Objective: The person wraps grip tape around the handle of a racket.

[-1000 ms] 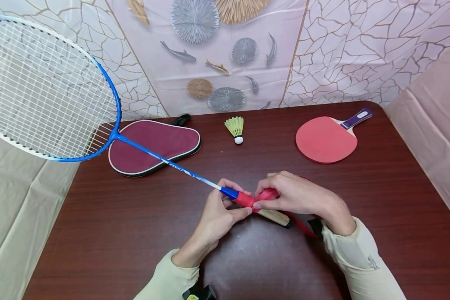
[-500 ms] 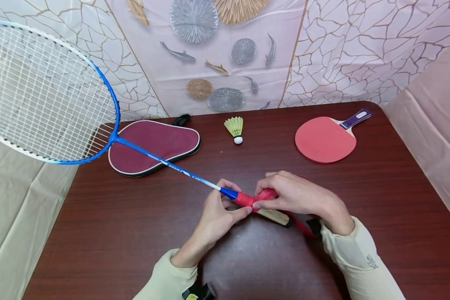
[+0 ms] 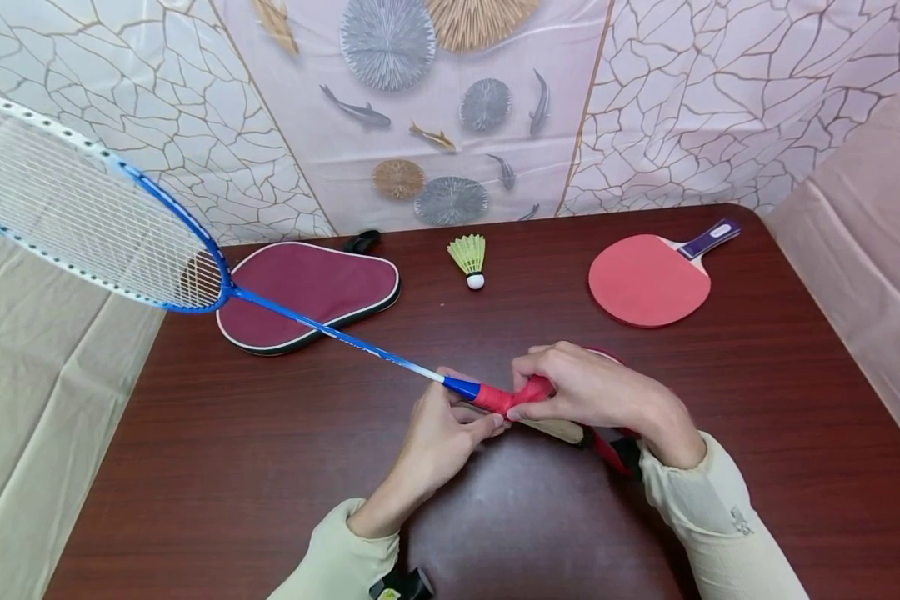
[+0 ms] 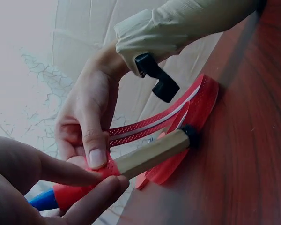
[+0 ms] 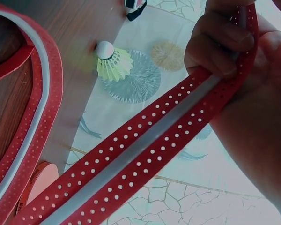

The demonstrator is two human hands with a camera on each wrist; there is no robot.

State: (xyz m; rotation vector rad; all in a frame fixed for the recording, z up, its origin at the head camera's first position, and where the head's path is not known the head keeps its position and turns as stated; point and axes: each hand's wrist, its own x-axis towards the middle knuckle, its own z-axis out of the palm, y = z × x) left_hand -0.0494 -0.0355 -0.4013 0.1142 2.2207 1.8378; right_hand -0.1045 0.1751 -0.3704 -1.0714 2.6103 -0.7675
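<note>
A blue-and-white badminton racket (image 3: 337,335) slants over a reddish-brown tabletop (image 3: 270,483), its strung head (image 3: 105,212) cut off by the left edge of the frame and its handle (image 3: 558,430) at centre. Red perforated grip tape (image 3: 492,399) covers the handle next to a blue cone (image 3: 461,387); farther down, bare wood shows, ending in a black cap (image 4: 192,136). The loose tape, a pale stripe along its middle, loops just right of centre. The shaft crosses in front of a maroon case (image 3: 315,279) at upper left. A yellow shuttlecock (image 3: 468,260) lies at upper centre, a red table tennis paddle (image 3: 648,279) at upper right, before a patterned cloth (image 3: 397,125). The left hand (image 3: 438,429), partly bent, pinches the wrapped handle between thumb and fingers. The right hand (image 3: 585,385), fingers curled in, grips the tape, its thumb against the wrap; part of the tape is hidden behind it.
</note>
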